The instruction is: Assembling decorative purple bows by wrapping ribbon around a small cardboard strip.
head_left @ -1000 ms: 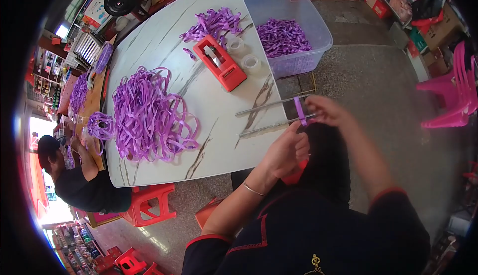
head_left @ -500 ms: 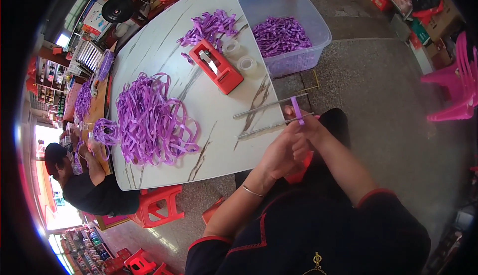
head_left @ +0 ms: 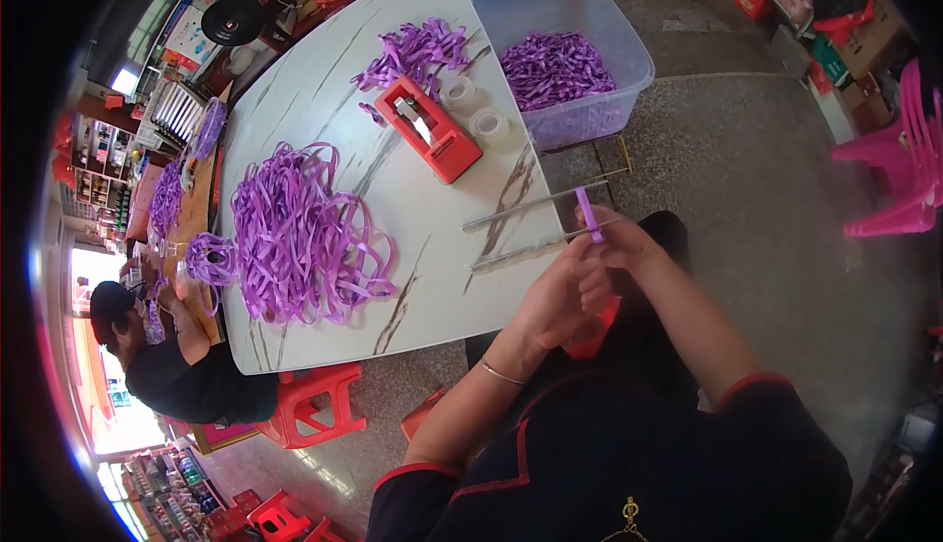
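Observation:
A purple ribbon is stretched across two thin metal rods, a far rod and a near rod, that jut out past the table's right edge. At the ribbon's near end my left hand is closed, its fingers curled and its fingertips pinching there. My right hand comes in from the right, its fingers bent around the same ribbon beside the rods. The fingertips partly cover each other, so the exact grip is hard to see.
On the marble-patterned table lie a large heap of purple ribbons, a smaller pile, a red tape dispenser and tape rolls. A clear bin holds more ribbon pieces. Another person works at the left.
My right hand has shifted slightly, its fingers drawing back to the right along the ribbon. My left hand stays almost in place; the ribbon remains across the rods.

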A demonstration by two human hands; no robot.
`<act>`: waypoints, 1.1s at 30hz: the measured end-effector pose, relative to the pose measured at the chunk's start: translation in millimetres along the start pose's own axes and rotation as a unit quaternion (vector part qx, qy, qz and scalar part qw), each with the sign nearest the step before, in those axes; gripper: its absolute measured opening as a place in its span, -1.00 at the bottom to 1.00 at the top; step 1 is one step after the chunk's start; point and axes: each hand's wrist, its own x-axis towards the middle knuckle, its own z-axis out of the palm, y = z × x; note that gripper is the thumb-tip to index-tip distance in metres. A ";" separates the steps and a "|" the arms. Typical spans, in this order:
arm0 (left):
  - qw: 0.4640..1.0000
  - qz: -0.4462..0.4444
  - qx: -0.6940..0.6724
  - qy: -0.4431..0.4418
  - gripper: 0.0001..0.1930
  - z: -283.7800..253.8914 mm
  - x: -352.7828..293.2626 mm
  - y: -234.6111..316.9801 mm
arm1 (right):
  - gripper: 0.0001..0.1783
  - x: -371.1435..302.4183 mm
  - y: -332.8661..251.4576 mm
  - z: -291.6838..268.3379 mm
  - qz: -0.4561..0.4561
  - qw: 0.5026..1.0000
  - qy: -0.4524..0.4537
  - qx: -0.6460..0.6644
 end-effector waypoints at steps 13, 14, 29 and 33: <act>1.000 -0.001 -0.011 -0.007 -0.60 -2.2 0.4 0.3 | -0.65 -36.3 -62.2 45.8 0.000 0.936 0.144 -0.322; 1.000 -0.001 -0.006 -0.009 -0.60 -2.6 0.1 0.7 | -0.63 -37.7 -64.0 49.2 0.008 0.939 0.163 -0.302; 1.000 -0.006 -0.007 0.010 -0.66 2.7 0.0 -0.2 | -0.80 -14.6 -15.5 12.1 -0.014 0.990 0.096 -0.105; 1.000 -0.010 -0.003 -0.007 -0.50 2.1 1.8 0.7 | -0.78 2.9 8.1 -3.6 -0.015 0.996 -0.077 0.049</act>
